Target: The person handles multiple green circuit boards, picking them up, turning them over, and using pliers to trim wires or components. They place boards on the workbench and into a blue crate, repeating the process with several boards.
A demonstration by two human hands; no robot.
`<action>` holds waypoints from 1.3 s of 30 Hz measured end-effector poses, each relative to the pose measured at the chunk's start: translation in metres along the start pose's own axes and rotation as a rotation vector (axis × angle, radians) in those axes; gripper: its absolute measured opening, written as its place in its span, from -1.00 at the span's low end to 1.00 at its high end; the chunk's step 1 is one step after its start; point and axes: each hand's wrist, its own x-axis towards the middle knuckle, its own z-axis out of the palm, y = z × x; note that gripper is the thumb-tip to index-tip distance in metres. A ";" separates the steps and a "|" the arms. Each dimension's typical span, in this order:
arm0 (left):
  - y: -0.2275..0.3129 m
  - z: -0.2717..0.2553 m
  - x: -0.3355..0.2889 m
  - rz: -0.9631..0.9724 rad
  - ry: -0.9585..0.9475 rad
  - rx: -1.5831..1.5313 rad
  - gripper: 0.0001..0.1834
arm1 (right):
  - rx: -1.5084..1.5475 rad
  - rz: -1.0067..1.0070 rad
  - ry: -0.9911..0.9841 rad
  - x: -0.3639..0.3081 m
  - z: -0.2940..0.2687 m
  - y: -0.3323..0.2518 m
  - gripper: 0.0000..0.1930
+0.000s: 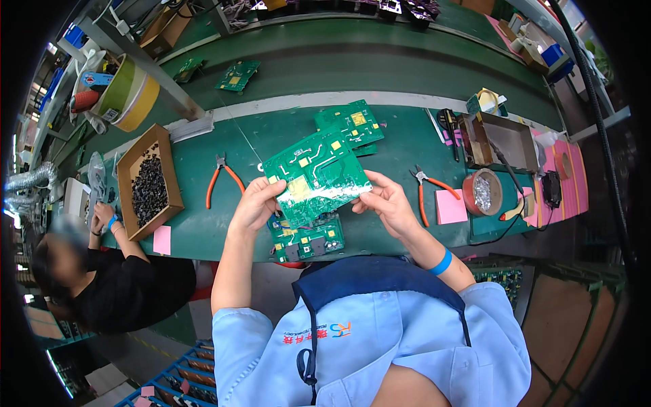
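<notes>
Left hand and right hand pinch a circuit board, partly hiding other boards, between cutters.

Electronics assembly workshop, and you're right at the green bench!
Here come the signs: green circuit boards before you, 2 pairs of orange-handled pliers, a cardboard box of small black parts to your left, 1 co-worker beyond it.
</notes>
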 end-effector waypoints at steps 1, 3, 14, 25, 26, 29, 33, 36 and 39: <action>0.000 -0.002 -0.002 -0.005 -0.005 0.005 -0.80 | -0.007 0.008 -0.002 0.000 0.001 0.000 -0.56; 0.001 -0.003 -0.006 0.000 0.037 0.026 -0.80 | -0.041 0.027 -0.026 0.002 0.003 0.000 -0.56; -0.003 0.015 -0.056 0.960 0.080 1.549 -0.79 | 0.218 0.251 -0.199 0.024 0.006 0.000 -0.53; -0.041 -0.006 -0.076 0.818 0.606 1.527 -0.31 | -0.021 0.292 -0.072 0.014 0.023 0.034 -0.48; -0.044 -0.011 -0.074 0.797 0.577 1.491 -0.30 | -0.018 0.306 -0.058 0.013 0.023 0.037 -0.49; -0.059 -0.027 -0.073 0.721 0.493 1.521 -0.28 | -0.111 0.299 -0.059 0.009 0.020 0.042 -0.51; -0.065 -0.033 -0.074 0.652 0.446 1.531 -0.31 | -0.399 0.190 -0.122 0.006 0.005 0.060 -0.54; -0.062 -0.031 -0.075 0.634 0.424 1.494 -0.33 | -0.563 0.140 -0.159 0.008 -0.003 0.062 -0.55; -0.055 -0.032 -0.078 0.598 0.453 1.457 -0.41 | -0.509 0.065 -0.059 0.015 -0.011 0.057 -0.57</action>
